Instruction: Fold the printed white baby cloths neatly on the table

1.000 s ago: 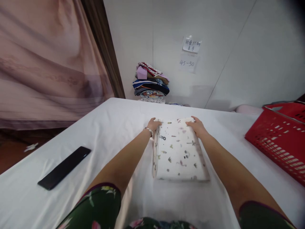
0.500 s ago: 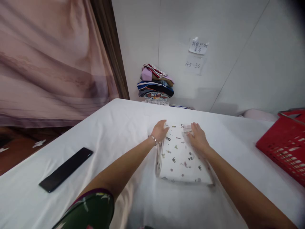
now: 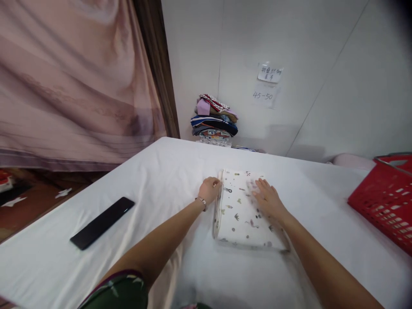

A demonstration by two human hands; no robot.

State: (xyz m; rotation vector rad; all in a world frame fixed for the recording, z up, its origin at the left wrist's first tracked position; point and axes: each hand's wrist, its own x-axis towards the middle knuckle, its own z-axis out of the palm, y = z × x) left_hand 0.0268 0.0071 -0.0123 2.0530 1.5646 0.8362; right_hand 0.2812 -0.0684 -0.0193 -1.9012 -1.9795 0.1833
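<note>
A folded white cloth [image 3: 240, 223] printed with small plants and animals lies in a thick rectangle on the white-covered table. At its left edge is my left hand [image 3: 208, 191], wearing a bracelet; the fingers are curled in and the fingertips pinch at the layered side. My right hand [image 3: 268, 199] rests flat on the upper right part of the cloth, fingers stretched out. A clear, shiny patch, possibly plastic, shows beside the right fingertips.
A black phone-like slab [image 3: 102, 223] lies on the table [image 3: 180, 159] at left. The red plastic basket [image 3: 383, 201] stands at the right edge. Beyond the far edge rises a stack of folded fabrics [image 3: 215, 122] by the wall. A pink curtain [image 3: 77, 86] hangs at left.
My left hand has slid from the cloth's upper left corner down and outward to its left side, fingers curling. My right hand stays on the cloth, slightly lower. The view has shifted a little.
</note>
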